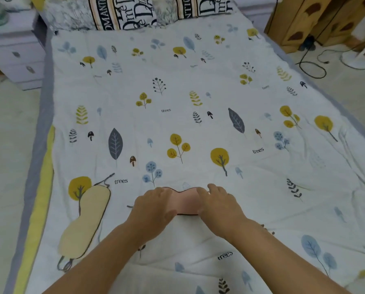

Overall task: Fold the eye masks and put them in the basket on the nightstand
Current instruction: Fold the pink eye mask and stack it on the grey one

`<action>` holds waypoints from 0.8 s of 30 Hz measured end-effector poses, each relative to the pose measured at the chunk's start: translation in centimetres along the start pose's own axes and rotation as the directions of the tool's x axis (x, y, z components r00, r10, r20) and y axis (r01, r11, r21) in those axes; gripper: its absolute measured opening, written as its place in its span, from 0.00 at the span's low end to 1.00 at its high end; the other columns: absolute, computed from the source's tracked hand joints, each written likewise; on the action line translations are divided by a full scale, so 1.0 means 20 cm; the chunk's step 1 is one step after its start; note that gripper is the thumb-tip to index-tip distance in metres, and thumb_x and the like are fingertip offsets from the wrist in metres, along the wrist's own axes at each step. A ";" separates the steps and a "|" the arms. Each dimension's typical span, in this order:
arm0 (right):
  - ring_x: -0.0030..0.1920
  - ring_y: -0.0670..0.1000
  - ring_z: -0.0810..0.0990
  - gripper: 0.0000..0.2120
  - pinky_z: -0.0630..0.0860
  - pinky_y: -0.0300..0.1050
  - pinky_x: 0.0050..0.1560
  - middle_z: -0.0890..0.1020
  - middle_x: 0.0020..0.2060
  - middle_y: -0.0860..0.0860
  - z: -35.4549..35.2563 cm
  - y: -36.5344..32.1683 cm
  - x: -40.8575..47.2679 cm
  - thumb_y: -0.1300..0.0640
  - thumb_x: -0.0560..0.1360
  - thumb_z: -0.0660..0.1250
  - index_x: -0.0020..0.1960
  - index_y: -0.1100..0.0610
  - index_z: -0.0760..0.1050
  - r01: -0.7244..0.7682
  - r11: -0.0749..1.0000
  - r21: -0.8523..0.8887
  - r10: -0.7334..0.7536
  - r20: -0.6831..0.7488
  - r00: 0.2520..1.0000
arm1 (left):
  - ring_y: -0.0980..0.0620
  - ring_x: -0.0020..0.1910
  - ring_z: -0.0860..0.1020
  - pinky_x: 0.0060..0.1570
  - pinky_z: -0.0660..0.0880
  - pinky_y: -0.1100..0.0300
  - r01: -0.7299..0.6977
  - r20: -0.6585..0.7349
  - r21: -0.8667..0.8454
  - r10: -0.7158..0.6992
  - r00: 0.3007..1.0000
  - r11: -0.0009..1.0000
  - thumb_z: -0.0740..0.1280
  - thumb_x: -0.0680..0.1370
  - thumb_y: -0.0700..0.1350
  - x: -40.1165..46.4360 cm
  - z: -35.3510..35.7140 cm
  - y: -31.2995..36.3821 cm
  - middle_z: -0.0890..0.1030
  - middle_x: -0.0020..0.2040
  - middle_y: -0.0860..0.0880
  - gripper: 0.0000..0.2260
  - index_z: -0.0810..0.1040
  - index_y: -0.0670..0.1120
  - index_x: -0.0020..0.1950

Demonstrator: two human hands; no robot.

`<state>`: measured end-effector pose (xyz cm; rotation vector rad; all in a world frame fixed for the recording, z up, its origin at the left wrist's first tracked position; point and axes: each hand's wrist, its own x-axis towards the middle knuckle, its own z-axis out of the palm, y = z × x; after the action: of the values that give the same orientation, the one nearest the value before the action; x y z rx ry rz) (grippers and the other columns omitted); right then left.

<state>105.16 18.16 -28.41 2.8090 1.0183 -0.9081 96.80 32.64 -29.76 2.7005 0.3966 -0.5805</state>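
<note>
At the far left stands the pale lilac nightstand with drawers point(18, 60); no basket can be made out on it, though its blurred top is only partly in frame. On the white leaf-and-tree printed bed cover point(177, 92), near its left edge, the cream-yellow, dark-piped fabric eye mask point(86, 221) lies flat and unfolded, its thin strap trailing from both ends.

Just right of it, the left hand point(154, 206) rests palm-down with fingers spread on the left lobe of the pink, dark-edged fabric eye mask point(184, 201), which lies flat on the cover near the bed's foot. The right hand point(217, 203) presses flat on the right lobe, fingers open too; neither seems to pinch anything, though the palms hide the mask's ends.

Both masks look light, thin and soft, likely silky enough to slide on the cotton, so a fold will probably spring open unless held. A sensible hold is one lobe's outer edge, folded over at the narrow nose bridge, with the strap tucked in.

Readable writing: "trees" repeated on the cover; the striped black-and-white lettered pillows point(124, 13) show "ROMANTIC".
</note>
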 end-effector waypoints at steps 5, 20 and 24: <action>0.63 0.59 0.67 0.19 0.66 0.50 0.60 0.67 0.65 0.57 0.21 0.09 0.25 0.56 0.79 0.57 0.68 0.58 0.62 -0.009 1.000 0.007 0.009 0.038 0.999 | 0.42 0.57 0.75 0.56 0.72 0.52 0.026 -0.051 -0.034 -0.028 0.998 0.999 0.59 0.75 0.39 0.22 0.23 -0.07 0.76 0.61 0.43 0.17 0.70 0.43 0.64; 0.73 0.62 0.58 0.25 0.62 0.58 0.68 0.58 0.74 0.61 0.71 0.18 0.79 0.54 0.79 0.55 0.75 0.55 0.53 -0.024 0.999 -0.042 0.024 0.001 1.000 | 0.44 0.75 0.52 0.72 0.53 0.43 0.156 -0.059 0.026 -0.154 0.986 0.987 0.57 0.77 0.52 0.63 0.77 -0.27 0.55 0.77 0.44 0.27 0.54 0.47 0.73; 0.46 0.60 0.79 0.14 0.71 0.47 0.37 0.80 0.48 0.58 0.70 0.18 0.80 0.57 0.71 0.67 0.57 0.58 0.75 -0.056 0.994 -0.095 0.042 -0.137 0.990 | 0.37 0.61 0.74 0.56 0.72 0.39 0.077 -0.123 0.042 -0.071 0.990 0.996 0.72 0.67 0.50 0.63 0.78 -0.32 0.76 0.63 0.38 0.28 0.71 0.43 0.64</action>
<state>109.92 21.78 -49.02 2.8310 0.9740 -0.6515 100.41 34.68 -50.43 2.7851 0.5230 -0.4515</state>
